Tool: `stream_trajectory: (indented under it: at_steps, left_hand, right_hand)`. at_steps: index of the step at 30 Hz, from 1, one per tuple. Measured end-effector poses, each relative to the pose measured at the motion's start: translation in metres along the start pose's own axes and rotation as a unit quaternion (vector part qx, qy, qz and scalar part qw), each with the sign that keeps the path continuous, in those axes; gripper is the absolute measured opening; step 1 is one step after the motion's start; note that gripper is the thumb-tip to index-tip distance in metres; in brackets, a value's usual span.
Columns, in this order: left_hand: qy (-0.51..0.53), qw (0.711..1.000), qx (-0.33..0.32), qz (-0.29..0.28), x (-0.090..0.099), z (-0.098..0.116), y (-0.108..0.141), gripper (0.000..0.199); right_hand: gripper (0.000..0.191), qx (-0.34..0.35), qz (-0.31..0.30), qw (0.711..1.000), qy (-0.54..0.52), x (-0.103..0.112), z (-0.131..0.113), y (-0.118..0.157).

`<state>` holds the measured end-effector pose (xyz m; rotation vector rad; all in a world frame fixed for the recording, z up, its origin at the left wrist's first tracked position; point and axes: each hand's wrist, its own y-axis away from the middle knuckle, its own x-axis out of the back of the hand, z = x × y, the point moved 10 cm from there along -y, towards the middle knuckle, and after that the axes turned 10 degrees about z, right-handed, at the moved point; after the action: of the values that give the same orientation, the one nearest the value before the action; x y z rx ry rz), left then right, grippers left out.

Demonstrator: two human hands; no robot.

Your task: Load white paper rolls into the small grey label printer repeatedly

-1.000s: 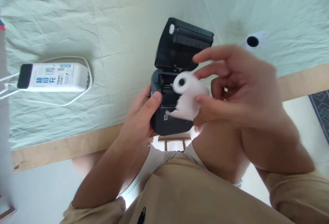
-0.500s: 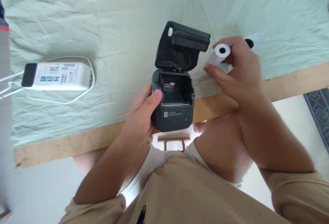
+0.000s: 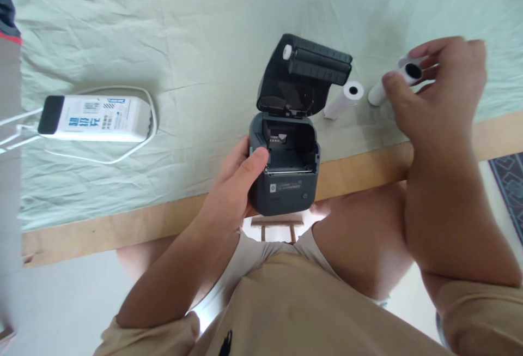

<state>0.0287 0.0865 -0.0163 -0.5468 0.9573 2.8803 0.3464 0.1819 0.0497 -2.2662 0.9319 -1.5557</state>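
My left hand (image 3: pixel 241 176) grips the left side of a dark grey portable label printer (image 3: pixel 284 189) at the table's front edge. Its lid (image 3: pixel 304 75) is swung up, and the paper bay inside is bare. Just right of the lid, a white paper roll (image 3: pixel 341 102) stands on end, touched by neither hand. Farther right, my right hand (image 3: pixel 437 83) has thumb and fingers around another white paper roll (image 3: pixel 379 93) with a wide black core. That roll looks upright on the cloth, its far side partly hidden by the fingers.
A white power strip (image 3: pixel 100 119) with a black end and looped white cable (image 3: pixel 153 113) lies on the left. Pale green cloth (image 3: pixel 196 72) covers the table, with a bare wooden edge (image 3: pixel 102 236) in front. My legs are below the edge.
My right hand has let go of the first paper roll, leaving it standing, and moved right onto the black-cored one. The printer, in my left hand, sits slightly farther right in view.
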Motion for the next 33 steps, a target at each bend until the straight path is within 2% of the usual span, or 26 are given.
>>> stream_trajectory:
  at_steps: [2, 4, 7, 10, 12, 15, 17, 18, 20, 25, 28, 31, 33]
  left_hand:
    - [-0.005, 1.0, 0.006, -0.005, -0.001, 0.001, 0.001, 0.043]
    - [-0.003, 1.0, 0.011, -0.003, -0.002, 0.001, 0.002, 0.043]
    - [0.005, 1.0, 0.008, 0.005, -0.002, 0.002, 0.002, 0.044]
    - [-0.002, 1.0, 0.013, 0.013, -0.001, 0.001, 0.002, 0.044]
    - [-0.008, 1.0, 0.018, 0.015, 0.0, 0.001, 0.003, 0.048]
    - [-0.015, 1.0, 0.019, 0.014, 0.0, 0.001, 0.003, 0.052]
    - [-0.014, 1.0, 0.017, 0.014, 0.0, 0.001, 0.002, 0.047]
    - [-0.013, 1.0, 0.015, 0.016, 0.001, 0.002, 0.002, 0.043]
    - [-0.01, 1.0, 0.013, 0.018, 0.001, 0.001, 0.002, 0.037]
    - [-0.008, 1.0, 0.015, 0.023, 0.001, 0.002, 0.002, 0.033]
    - [-0.005, 1.0, 0.015, 0.025, 0.001, 0.003, 0.003, 0.032]
    - [-0.002, 1.0, 0.011, 0.025, 0.002, 0.002, 0.002, 0.033]
    - [-0.001, 1.0, 0.006, 0.019, 0.003, 0.0, 0.0, 0.03]
  right_hand:
    - [0.047, -0.018, -0.053, 0.998, -0.012, -0.014, 0.004, 0.002]
    - [0.052, -0.015, -0.066, 0.995, -0.071, -0.016, -0.002, 0.007]
    - [0.055, 0.05, -0.092, 0.984, -0.147, -0.015, -0.023, 0.018]
    - [0.052, 0.087, -0.123, 0.983, -0.108, -0.019, -0.029, 0.024]
    - [0.05, 0.063, -0.124, 0.988, -0.066, -0.021, -0.022, 0.022]
    - [0.064, 0.019, -0.132, 0.989, -0.061, -0.023, -0.014, 0.019]
    - [0.069, 0.006, -0.136, 0.989, -0.059, -0.023, -0.011, 0.019]
    - [0.066, 0.004, -0.133, 0.99, -0.047, -0.023, -0.01, 0.018]
    - [0.058, 0.008, -0.126, 0.992, -0.027, -0.022, -0.01, 0.018]
    - [0.072, 0.009, -0.13, 0.988, -0.083, -0.022, -0.013, 0.021]
    - [0.066, 0.015, -0.128, 0.99, -0.064, -0.02, -0.012, 0.021]
    - [0.078, 0.028, -0.135, 0.988, -0.07, -0.022, -0.013, 0.023]
    - [0.078, 0.054, -0.14, 0.986, -0.073, -0.025, -0.015, 0.024]
